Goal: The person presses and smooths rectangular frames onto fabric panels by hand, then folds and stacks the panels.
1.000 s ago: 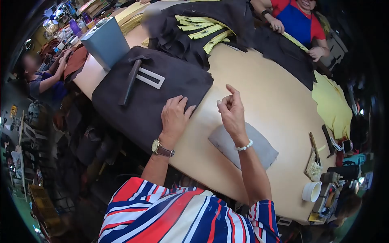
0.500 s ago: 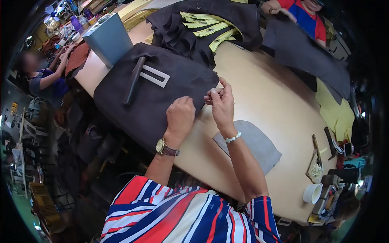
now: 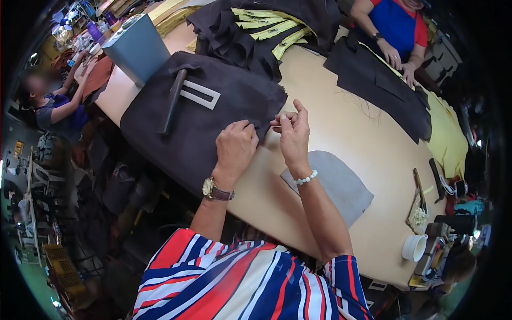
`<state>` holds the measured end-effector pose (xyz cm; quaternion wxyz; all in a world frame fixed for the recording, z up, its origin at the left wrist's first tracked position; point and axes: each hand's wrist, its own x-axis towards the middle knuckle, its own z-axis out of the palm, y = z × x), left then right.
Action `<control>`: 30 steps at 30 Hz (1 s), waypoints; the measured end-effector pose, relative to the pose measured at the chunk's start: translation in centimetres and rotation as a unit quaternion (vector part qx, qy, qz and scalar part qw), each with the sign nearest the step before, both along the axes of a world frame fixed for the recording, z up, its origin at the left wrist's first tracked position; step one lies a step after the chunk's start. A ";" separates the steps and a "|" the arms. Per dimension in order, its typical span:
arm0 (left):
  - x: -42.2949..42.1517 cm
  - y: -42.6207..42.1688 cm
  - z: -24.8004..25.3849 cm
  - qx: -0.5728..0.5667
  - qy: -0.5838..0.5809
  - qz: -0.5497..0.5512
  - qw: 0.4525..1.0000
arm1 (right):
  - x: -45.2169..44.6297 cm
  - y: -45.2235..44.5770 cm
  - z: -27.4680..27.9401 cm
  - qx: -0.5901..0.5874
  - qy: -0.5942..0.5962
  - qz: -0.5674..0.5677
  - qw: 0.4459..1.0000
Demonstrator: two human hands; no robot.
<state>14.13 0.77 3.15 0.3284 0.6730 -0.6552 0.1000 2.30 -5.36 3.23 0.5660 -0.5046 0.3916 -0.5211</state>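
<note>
A dark brown sheet of leather or cloth (image 3: 213,69) lies on the table in front of me. My left hand (image 3: 236,145), with a watch on the wrist, is closed at its right-hand edge, fingertips curled against the material. Just beside that edge is my right hand (image 3: 293,133), wearing a bead bracelet. Its thumb and curled fingers press together while the index finger points up; whatever they pinch is too small to make out. On the sheet rest a dark hammer-like tool (image 3: 173,101) and a pale slotted rectangular frame (image 3: 200,95).
A grey-blue metal box (image 3: 137,50) stands behind the sheet. Dark pieces with yellow zipper strips (image 3: 272,32) are heaped at the back. A grey rounded piece (image 3: 336,184) lies under my right forearm. A white cup (image 3: 414,248) sits right. Co-workers are across and at left.
My right hand has come slightly down from the sheet's corner. The co-worker across has leaned in, both hands now on dark material laid closer to the table. My left hand stays at the edge.
</note>
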 end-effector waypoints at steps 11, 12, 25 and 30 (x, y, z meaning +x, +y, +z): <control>2.2 0.6 1.7 0.055 0.388 0.004 0.920 | 3.9 0.4 1.9 -0.068 0.155 0.025 0.985; 2.7 0.7 2.1 0.075 0.361 -0.011 0.929 | 4.5 0.2 1.6 -0.092 0.195 0.021 0.976; 18.3 -2.6 0.6 0.063 0.066 0.228 0.969 | 7.0 3.3 4.4 -0.139 0.120 0.041 0.982; 20.3 -1.5 1.7 -0.002 0.021 0.228 0.973 | 3.8 3.0 5.1 -0.114 -0.021 -0.021 0.993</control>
